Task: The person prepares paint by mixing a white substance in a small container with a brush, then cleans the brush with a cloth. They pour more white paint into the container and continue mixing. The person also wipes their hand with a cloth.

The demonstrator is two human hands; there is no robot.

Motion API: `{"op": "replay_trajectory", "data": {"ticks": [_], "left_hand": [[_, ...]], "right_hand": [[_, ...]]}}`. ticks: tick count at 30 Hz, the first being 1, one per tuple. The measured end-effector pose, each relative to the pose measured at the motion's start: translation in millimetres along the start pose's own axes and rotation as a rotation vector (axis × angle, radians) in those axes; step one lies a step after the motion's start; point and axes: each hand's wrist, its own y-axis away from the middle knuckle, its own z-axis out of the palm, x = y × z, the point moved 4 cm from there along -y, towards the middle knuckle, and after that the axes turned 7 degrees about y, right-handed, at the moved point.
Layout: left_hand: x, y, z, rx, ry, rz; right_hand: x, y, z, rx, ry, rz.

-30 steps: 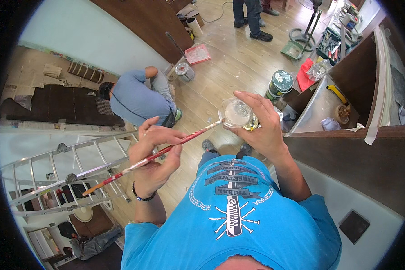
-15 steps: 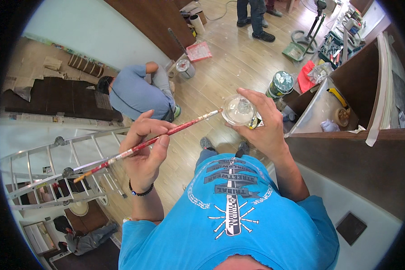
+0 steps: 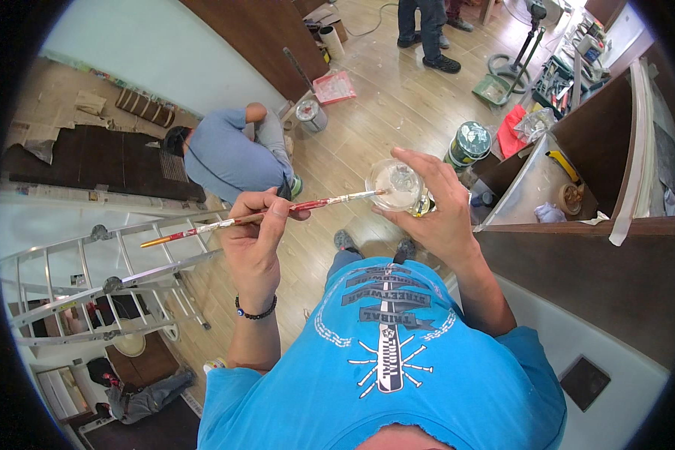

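Observation:
My left hand (image 3: 261,232) grips a long, slim red paintbrush (image 3: 324,201) with worn, paint-spattered handle, held nearly level, one end at the left and the tip over the mouth of a clear cup (image 3: 388,180). My right hand (image 3: 431,202) is wrapped round that cup, which has pale, cloudy contents; whether the brush tip touches them I cannot tell. A small yellow-and-black item shows beside the cup under my fingers, too hidden to name.
A co-worker (image 3: 232,154) crouches at left by a paint can (image 3: 310,118). An aluminium ladder (image 3: 90,292) lies at lower left. Buckets (image 3: 471,142) and an open wooden cabinet (image 3: 592,112) with tools stand at right. Another person's legs (image 3: 420,30) show at the back.
My left hand first moved left, then back right and up; the brush now lies flatter, its tip back over the cup. My right hand keeps the cup almost in place.

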Motion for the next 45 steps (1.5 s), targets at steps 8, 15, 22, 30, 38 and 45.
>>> {"op": "replay_trajectory", "data": {"ticks": [8,15,22,30,38,45], "left_hand": [[14,-1,-4,0.000,-0.117,0.092],[18,-2,-13,-0.005,-0.174,0.150],[-9,-5,-13,0.085,0.171,0.015],[-78,-8,-18,0.002,0.462,-0.177],[-159,-20,-63,0.046,0.491,-0.407],[-251,-36,-98,0.006,0.510,-0.602]], "right_hand": [[2,-1,0,-0.001,0.001,0.010],[8,1,1,-0.002,0.007,0.023],[29,8,10,-0.016,-0.014,0.094],[76,22,26,0.049,-0.087,0.322],[141,66,62,0.167,-0.005,0.512],[183,137,127,0.210,0.186,0.667]]}}
